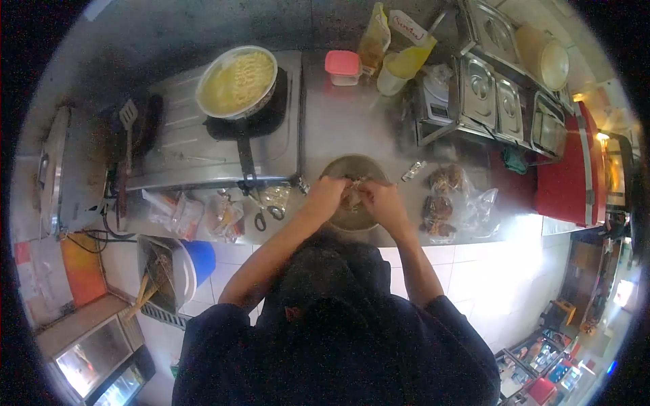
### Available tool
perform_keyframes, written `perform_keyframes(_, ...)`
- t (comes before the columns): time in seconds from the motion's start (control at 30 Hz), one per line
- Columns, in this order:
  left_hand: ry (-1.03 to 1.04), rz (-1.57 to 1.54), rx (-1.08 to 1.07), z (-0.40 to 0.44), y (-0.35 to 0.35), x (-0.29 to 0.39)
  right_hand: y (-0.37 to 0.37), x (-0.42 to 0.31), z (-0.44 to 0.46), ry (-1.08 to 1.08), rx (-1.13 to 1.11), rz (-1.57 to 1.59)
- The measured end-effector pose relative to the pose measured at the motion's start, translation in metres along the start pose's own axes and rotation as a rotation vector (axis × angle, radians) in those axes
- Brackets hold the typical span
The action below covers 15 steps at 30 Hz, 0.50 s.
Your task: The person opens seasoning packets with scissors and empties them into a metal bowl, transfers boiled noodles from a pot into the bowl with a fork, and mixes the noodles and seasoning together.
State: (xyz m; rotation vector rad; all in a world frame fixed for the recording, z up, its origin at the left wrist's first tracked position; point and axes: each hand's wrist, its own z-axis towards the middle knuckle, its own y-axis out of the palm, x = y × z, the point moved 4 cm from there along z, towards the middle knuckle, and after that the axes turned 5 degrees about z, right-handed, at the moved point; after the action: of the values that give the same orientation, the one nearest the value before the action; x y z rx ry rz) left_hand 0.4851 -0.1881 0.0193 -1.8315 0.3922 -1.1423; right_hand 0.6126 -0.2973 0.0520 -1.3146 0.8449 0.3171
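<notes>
Both hands meet over a round metal bowl (359,220) at the counter's front edge. My left hand (330,194) is closed, its fingertips pinching shredded brownish meat (352,199) at the bowl's middle. From the other side my right hand (380,201) pinches the same meat, fingers curled and nearly touching the left ones. Fingers partly cover the meat, so its exact shape is hard to make out. Right of the bowl, brown chunks of food (439,206) lie beside a clear plastic bag (477,206). A small crumpled foil packet (413,170) sits nearer the bowl.
A pot of noodles (247,78) stands over a black pan (245,145) on the stove (183,152). Scissors (261,215) and plastic packages (176,213) lie along the front left edge. Behind are a pink-lidded tub (343,68) and a rack of metal containers (479,88). A bin (200,264) stands below left.
</notes>
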Motion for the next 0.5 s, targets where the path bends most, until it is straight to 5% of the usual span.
perform_keyframes(0.27, 0.063, -0.123, 0.076, -0.002, -0.012, 0.001, 0.002, -0.001, -0.001, -0.065, 0.038, -0.189)
perform_keyframes(0.33, 0.104, -0.128, 0.087, -0.004, -0.012, 0.005, 0.001, -0.015, -0.001, 0.238, -0.149, -0.155)
perform_keyframes(0.47, 0.100, -0.183, 0.102, 0.001, -0.006, 0.009, 0.001, 0.011, -0.005, 0.328, -0.044, -0.153)
perform_keyframes(0.5, 0.059, -0.245, 0.170, -0.001, -0.010, 0.007, 0.006, 0.016, -0.006, 0.212, -0.013, -0.167)
